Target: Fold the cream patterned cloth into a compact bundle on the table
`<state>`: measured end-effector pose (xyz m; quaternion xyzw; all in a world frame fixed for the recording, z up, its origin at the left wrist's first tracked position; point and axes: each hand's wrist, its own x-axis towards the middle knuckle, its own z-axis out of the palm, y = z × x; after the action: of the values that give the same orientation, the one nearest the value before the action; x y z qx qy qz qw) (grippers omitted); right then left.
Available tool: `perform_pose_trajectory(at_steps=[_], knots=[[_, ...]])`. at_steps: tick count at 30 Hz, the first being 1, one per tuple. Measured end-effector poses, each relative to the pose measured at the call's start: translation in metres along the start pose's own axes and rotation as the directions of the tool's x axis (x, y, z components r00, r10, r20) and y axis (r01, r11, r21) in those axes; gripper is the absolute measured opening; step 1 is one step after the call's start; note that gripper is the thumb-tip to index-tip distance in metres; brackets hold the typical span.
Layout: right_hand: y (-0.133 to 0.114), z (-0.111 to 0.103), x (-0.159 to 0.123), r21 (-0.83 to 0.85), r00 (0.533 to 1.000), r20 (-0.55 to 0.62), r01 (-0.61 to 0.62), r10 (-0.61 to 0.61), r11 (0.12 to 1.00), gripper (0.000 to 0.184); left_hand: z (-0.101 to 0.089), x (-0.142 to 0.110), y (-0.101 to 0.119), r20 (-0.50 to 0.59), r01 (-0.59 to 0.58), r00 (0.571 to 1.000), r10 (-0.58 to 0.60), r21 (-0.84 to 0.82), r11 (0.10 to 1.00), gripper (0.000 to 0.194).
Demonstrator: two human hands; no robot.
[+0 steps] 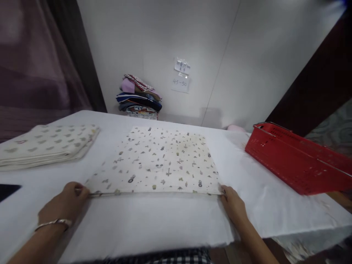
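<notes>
A cream cloth with small grey-green printed figures lies spread flat on the white-covered table. Its near edge looks folded and runs almost straight between my two hands. My left hand, with a silver bracelet at the wrist, pinches the near left corner. At the near right corner my right hand is closed on the same cloth. Both hands rest low, close to the tabletop. The fingertips under the edge are partly hidden.
Folded cream cloth with grey-green prints lies at the left. A red plastic basket stands at the right. Several folded fabrics are piled by the wall, where paper signs hang. A dark flat object sits at the left edge.
</notes>
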<state>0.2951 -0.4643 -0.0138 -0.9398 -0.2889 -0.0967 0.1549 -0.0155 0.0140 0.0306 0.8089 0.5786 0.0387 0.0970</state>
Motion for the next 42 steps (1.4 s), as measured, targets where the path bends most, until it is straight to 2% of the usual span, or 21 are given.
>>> perform_pose_trajectory(at_steps=[1,4,10,12,13,14,16,18,20,21,23,25,28,33,37,42], knots=[[0.002,0.004,0.0,-0.005,0.999,-0.025,0.02,-0.02,1.0,0.036,-0.005,-0.007,0.007,0.023,0.016,1.0,-0.016,0.011,1.0,0.031],[0.006,0.007,0.002,-0.019,0.992,-0.081,0.1,-0.101,0.995,0.039,-0.016,-0.021,0.019,0.017,-0.066,0.998,0.066,-0.005,0.998,0.03],[-0.002,-0.004,0.008,-0.084,0.958,-0.095,0.263,-0.27,0.961,0.045,-0.018,-0.023,0.011,-0.036,-0.15,0.987,0.156,0.135,0.979,0.035],[-0.01,-0.005,0.007,-0.082,0.946,-0.084,0.307,-0.313,0.948,0.042,-0.015,-0.029,0.016,-0.114,-0.234,0.96,0.257,0.181,0.955,0.038],[-0.014,-0.004,0.007,-0.076,0.938,-0.081,0.33,-0.336,0.941,0.04,-0.013,-0.033,0.022,-0.158,-0.307,0.928,0.337,0.186,0.933,0.039],[-0.019,-0.004,0.008,-0.066,0.93,-0.077,0.354,-0.359,0.933,0.038,-0.01,-0.039,0.031,-0.195,-0.4,0.881,0.431,0.179,0.899,0.038],[-0.03,-0.002,0.009,-0.037,0.914,-0.061,0.399,-0.401,0.916,0.036,0.001,-0.053,0.054,-0.205,-0.635,0.738,0.643,0.111,0.764,0.034],[-0.041,-0.001,0.012,-0.003,0.903,-0.04,0.428,-0.428,0.904,0.034,0.015,-0.07,0.083,-0.172,-0.822,0.556,0.813,0.034,0.569,0.028],[-0.05,-0.001,0.015,0.023,0.896,-0.015,0.445,-0.444,0.895,0.034,0.029,-0.085,0.11,-0.108,-0.927,0.374,0.921,-0.031,0.373,0.025],[-0.053,-0.001,0.017,0.031,0.893,-0.002,0.449,-0.449,0.893,0.034,0.035,-0.091,0.122,-0.097,-0.949,0.314,0.944,-0.05,0.311,0.024],[-0.057,-0.002,0.019,0.038,0.891,0.027,0.451,-0.452,0.892,0.035,0.045,-0.099,0.142,-0.072,-0.968,0.248,0.966,-0.063,0.244,0.023],[-0.059,-0.003,0.02,0.044,0.893,0.051,0.445,-0.447,0.894,0.035,0.051,-0.1,0.158,-0.05,-0.973,0.226,0.973,-0.065,0.223,0.023],[-0.062,-0.003,0.022,0.06,0.893,0.066,0.441,-0.444,0.896,0.035,0.055,-0.097,0.172,-0.027,-0.973,0.217,0.976,-0.09,0.214,0.023],[-0.07,0.002,0.027,0.098,0.891,0.098,0.435,-0.444,0.895,0.035,0.058,-0.091,0.176,-0.061,-0.968,0.215,0.975,-0.149,0.204,0.026],[-0.078,0.007,0.03,0.157,0.873,0.094,0.461,-0.478,0.873,0.033,0.06,-0.089,0.176,-0.074,-0.952,0.272,0.96,-0.166,0.257,0.029],[-0.082,0.009,0.034,0.247,0.889,0.085,0.42,-0.451,0.874,0.027,0.065,-0.089,0.179,-0.091,-0.939,0.325,0.941,-0.153,0.309,0.029]])
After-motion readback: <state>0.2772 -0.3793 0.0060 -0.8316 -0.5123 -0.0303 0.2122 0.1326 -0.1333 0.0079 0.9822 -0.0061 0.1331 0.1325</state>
